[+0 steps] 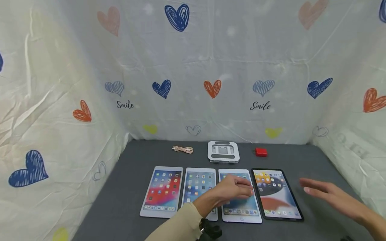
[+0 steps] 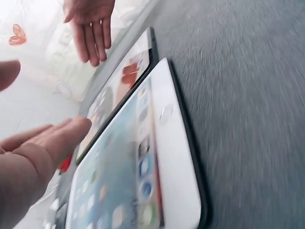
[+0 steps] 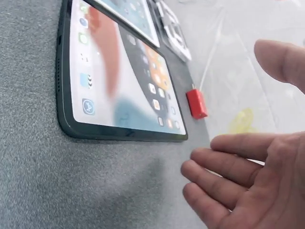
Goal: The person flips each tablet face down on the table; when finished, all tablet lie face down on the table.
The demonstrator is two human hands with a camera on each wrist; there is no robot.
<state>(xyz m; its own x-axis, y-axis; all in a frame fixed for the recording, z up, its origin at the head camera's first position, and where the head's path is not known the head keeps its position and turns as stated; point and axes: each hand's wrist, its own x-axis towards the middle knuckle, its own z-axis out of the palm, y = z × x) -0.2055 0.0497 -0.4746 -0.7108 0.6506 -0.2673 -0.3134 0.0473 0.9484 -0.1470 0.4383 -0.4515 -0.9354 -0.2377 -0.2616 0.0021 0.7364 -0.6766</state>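
Note:
Several lit tablets lie in a row on the dark grey table. My left hand (image 1: 233, 190) hovers over the white tablet (image 1: 241, 211) third from the left, its fingers extended and holding nothing. At the row's right end is a black-bezelled tablet (image 1: 278, 194). Off its right side my right hand (image 1: 330, 192) is held above the table, fingers straight and palm turned inward. Two more white tablets lie to the left, one with a red and blue screen (image 1: 163, 190), the other (image 1: 199, 184) partly covered by my left forearm.
Behind the row stand a coiled beige cable (image 1: 182, 149), a white and grey folding stand (image 1: 223, 152) and a red plug adapter (image 1: 260, 152). A heart-printed white curtain (image 1: 193, 67) closes in the table (image 1: 120, 201) at the back and sides.

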